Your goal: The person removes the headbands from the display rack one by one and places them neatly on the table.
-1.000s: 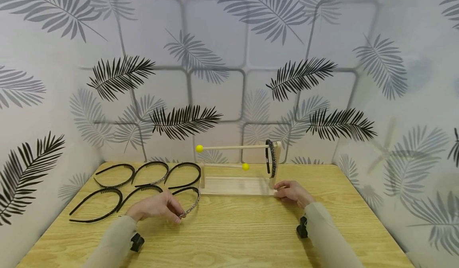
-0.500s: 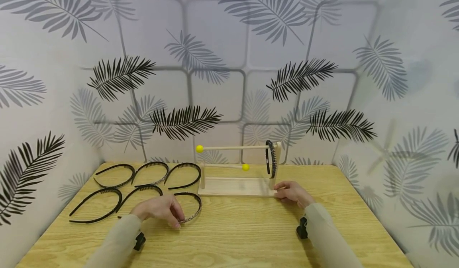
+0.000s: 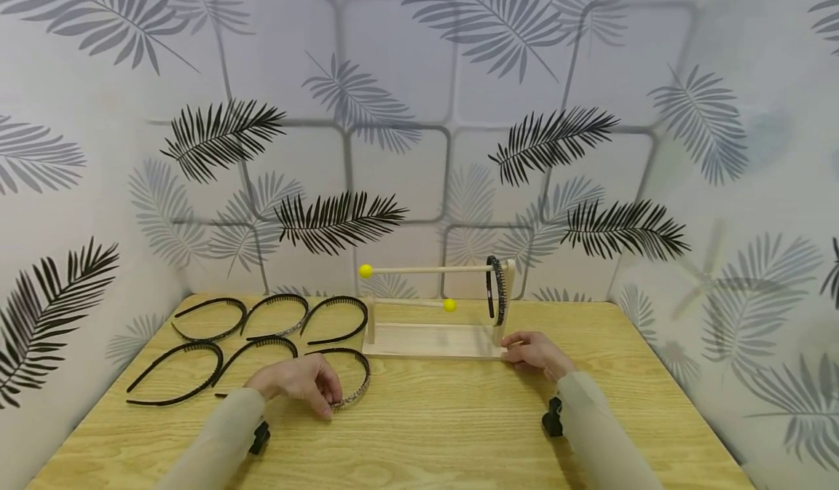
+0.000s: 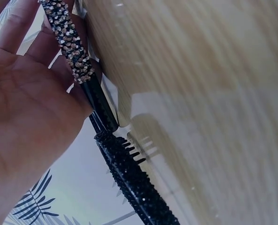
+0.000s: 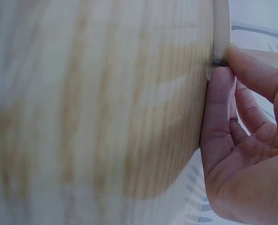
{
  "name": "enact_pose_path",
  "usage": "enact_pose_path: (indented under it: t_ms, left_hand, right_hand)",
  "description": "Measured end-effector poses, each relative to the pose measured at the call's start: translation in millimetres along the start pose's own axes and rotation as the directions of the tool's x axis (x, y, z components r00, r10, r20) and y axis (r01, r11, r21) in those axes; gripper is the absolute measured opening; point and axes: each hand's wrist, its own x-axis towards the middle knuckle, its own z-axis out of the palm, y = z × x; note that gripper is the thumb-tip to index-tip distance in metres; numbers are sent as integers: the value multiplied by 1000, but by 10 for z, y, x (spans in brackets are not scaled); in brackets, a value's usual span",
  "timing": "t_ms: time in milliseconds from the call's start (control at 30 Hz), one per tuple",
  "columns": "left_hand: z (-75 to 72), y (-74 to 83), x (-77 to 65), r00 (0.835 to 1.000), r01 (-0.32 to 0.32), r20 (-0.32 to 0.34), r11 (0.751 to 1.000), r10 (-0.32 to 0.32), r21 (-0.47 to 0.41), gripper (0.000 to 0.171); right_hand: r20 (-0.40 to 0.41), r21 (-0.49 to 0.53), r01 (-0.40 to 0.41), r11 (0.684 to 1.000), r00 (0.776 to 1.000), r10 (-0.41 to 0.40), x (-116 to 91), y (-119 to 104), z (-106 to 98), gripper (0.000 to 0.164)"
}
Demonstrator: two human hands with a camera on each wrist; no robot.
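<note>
My left hand [image 3: 301, 386] pinches the near arm of a toothed black headband [image 3: 360, 390] low over the table; its gold and silver stones [image 4: 71, 44] show close up in the left wrist view. Behind it in that view is a black glitter headband [image 4: 134, 176]. My right hand [image 3: 537, 352] grips the right front corner of a wooden rack [image 3: 426, 338], thumb and index finger on its base [image 5: 222, 28] in the right wrist view. One dark headband [image 3: 502, 293] hangs on the rack's upper rod, by the right post.
Several headbands lie in two rows at left, including a front-left black one [image 3: 221, 366] and a back-row one [image 3: 364, 320] near the rack. Yellow balls [image 3: 365, 271] cap the rods' ends. A patterned wall [image 3: 419, 170] stands behind the wooden table [image 3: 446, 439].
My left hand has moved slightly, first nearer to me, then a little right, and the stone-covered headband has shifted with it, away from the rack. My right hand has stayed on the rack.
</note>
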Motion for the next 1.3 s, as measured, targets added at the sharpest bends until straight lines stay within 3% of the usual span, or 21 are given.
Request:
enact_pose_path:
  t_ms: [633, 833, 1100, 1300]
  left_hand:
    - [7, 34, 3, 999, 14, -50, 999, -12, 31, 15]
    - [-10, 53, 5, 997, 10, -78, 1000, -10, -3, 17]
    - [-41, 125, 53, 983, 2, -181, 999, -10, -45, 24]
    - [-25, 193, 171, 957, -50, -289, 998, 34, -48, 28]
  right_hand:
    - [-1, -6, 8, 1000, 1000, -8, -16, 6, -5, 33]
    - [0, -1, 10, 1000, 1000, -10, -21, 3, -5, 34]
    - [-6, 11, 11, 1000, 1000, -11, -18, 5, 3, 32]
    - [-3, 21, 10, 1000, 1000, -10, -18, 6, 5, 32]
